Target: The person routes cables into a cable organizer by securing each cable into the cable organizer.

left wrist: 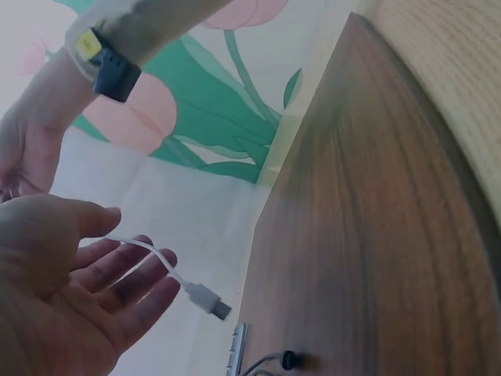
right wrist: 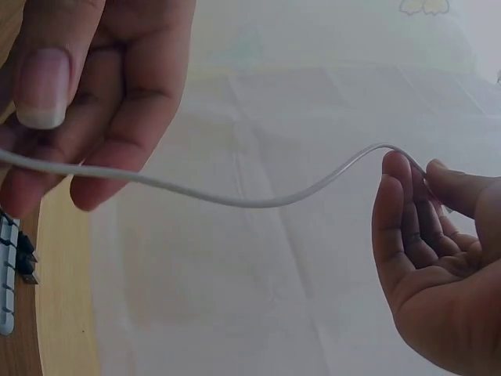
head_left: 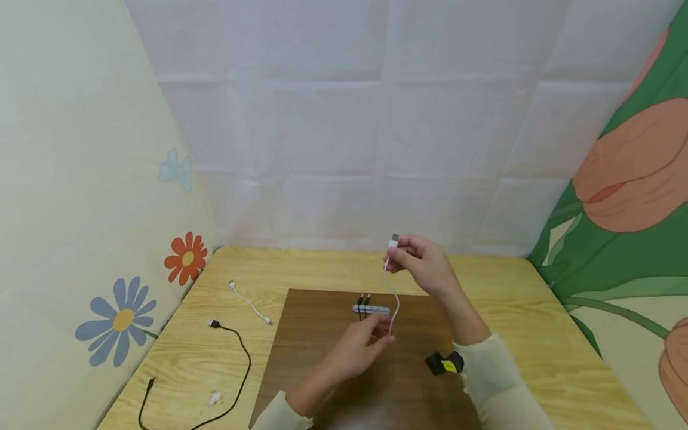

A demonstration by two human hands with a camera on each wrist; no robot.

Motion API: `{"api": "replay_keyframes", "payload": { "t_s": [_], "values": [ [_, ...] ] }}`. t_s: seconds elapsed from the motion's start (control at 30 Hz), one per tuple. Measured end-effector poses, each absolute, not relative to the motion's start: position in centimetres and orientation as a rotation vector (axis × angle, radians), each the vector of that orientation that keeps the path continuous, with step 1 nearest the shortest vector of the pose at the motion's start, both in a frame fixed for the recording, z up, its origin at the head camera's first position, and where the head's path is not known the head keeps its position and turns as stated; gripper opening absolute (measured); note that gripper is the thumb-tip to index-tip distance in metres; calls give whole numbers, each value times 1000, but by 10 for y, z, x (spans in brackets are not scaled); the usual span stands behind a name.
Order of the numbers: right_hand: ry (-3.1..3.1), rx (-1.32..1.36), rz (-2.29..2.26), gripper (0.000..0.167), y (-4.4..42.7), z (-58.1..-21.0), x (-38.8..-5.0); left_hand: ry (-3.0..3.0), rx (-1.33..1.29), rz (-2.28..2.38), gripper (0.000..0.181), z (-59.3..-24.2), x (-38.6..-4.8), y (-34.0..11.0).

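Note:
In the head view my right hand pinches a white USB cable just behind its upper plug, with the metal end pointing up. Lower down, my left hand is near the other end, thumb and fingers spread apart. The cable runs across the left fingers in the left wrist view, its other plug hanging free beyond them. Behind the hands, a pale blue cable organizer sits on the dark brown board with black cables in its slots.
Left of the board lie a short white cable, a long black cable and a small white piece. A black wrist device with a yellow mark is at the right wrist. A white sheet hangs behind the wooden table.

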State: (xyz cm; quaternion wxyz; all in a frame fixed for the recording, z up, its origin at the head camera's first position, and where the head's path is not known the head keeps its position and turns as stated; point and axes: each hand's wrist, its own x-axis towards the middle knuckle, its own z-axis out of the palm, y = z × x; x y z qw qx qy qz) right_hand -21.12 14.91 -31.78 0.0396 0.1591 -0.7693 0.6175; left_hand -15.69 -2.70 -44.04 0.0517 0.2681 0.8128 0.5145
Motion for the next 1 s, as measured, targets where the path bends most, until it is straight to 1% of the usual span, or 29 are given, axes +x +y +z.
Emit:
{"api": "replay_keyframes", "payload": {
  "t_s": [0.27,0.57,0.87,1.0],
  "values": [
    [-2429,439,1945,21,153,-329,-231,2536,722,1577,21,-443,-148,-26],
    [-2551,368,1935,26,158,-351,-258,2552,648,1513,10,-445,-136,-27],
    [-2589,289,1917,17,166,-385,-278,2626,600,1433,9,-451,-133,-29],
    [-2627,269,1833,15,165,-402,-287,2712,650,1322,11,-452,-135,-31]
  ]
}}
